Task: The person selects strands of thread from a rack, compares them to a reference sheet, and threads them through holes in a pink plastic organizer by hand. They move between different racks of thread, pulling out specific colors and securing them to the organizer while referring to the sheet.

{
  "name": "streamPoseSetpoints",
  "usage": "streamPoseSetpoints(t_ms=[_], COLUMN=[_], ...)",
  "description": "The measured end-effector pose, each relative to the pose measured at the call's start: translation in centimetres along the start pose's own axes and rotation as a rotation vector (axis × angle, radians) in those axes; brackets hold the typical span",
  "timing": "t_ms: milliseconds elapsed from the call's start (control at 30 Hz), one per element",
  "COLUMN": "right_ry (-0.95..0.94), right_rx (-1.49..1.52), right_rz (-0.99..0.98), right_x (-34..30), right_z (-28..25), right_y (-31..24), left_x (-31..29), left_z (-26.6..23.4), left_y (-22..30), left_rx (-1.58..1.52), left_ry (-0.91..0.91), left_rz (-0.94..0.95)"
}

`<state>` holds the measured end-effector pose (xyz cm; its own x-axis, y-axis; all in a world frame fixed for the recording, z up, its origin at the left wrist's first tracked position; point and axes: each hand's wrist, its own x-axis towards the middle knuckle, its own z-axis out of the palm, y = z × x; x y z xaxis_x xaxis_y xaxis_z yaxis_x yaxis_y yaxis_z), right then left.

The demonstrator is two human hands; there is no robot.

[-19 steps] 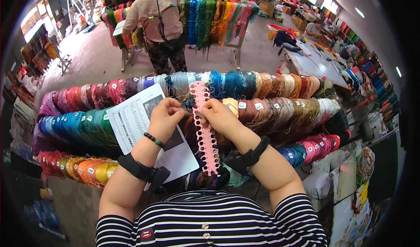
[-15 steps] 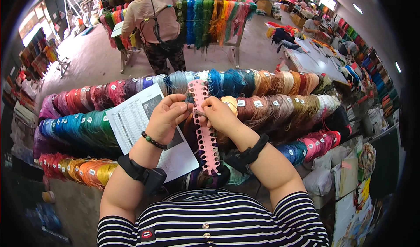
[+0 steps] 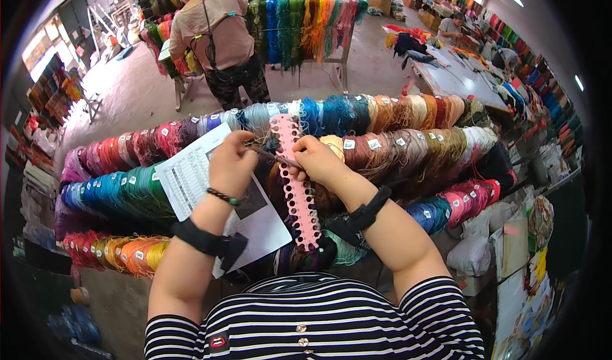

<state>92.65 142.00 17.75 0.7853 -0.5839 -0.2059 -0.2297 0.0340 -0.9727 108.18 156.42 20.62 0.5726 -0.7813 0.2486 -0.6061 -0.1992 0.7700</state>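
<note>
A long pink card with round holes along both edges lies upright across the rows of thread, its top near the back row. Small thread tufts hang at some of its holes. My right hand is closed at the card's right edge, pinching the card and the end of a dark brownish thread strand. That strand runs taut across the card to my left hand, whose fingers are closed on its other end. Beneath my left forearm lies a printed sheet with a table and a dark picture.
Labelled thread skeins hang in several rows around the card, sorted by colour. Ahead, a person stands at another thread rack. A white table stands far right; a white bag sits near right.
My left hand has moved left, away from the card, drawing the strand out between my hands. My right hand stays by the card, slightly higher.
</note>
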Motion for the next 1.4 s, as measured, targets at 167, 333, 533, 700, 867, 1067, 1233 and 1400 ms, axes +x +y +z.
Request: streamPoseSetpoints(t_ms=[167,333,533,700,867,1067,1233,1400], right_ry=[0.03,0.028,0.007,0.141,0.29,0.131,0.143,0.19], right_rx=[-0.037,-0.083,-0.026,-0.003,-0.461,-0.144,0.146,0.156], right_rz=[0.041,0.071,0.07,-0.263,-0.17,-0.101,-0.032,-0.072], right_x=[-0.2,-0.7,-0.6,-4.1,-8.7,-8.5,-9.1,-8.9], right_z=[0.2,0.1,1.0,0.0,0.2,1.6,3.2,4.0], right_y=[-0.8,-1.4,-0.8,1.7,2.4,7.1,6.5,7.4], left_x=[-2.1,-3.2,-3.8,-7.0,-14.7,-15.5,-16.4,-16.9], left_z=[-5.8,-17.0,-24.0,-21.7,-17.5,-11.7,-10.6,-10.0], left_y=[-2.5,-9.2,-13.4,-10.9,-16.1,-11.4,-12.6,-14.9], left_rx=[-0.933,-1.233,-1.055,-0.502,-0.36,-0.68,-0.741,-0.804], left_ry=[-0.019,0.116,0.218,0.365,0.128,-0.151,-0.069,-0.028], left_rz=[-0.392,-0.262,-0.193,-0.568,-0.75,-0.659,-0.509,-0.453])
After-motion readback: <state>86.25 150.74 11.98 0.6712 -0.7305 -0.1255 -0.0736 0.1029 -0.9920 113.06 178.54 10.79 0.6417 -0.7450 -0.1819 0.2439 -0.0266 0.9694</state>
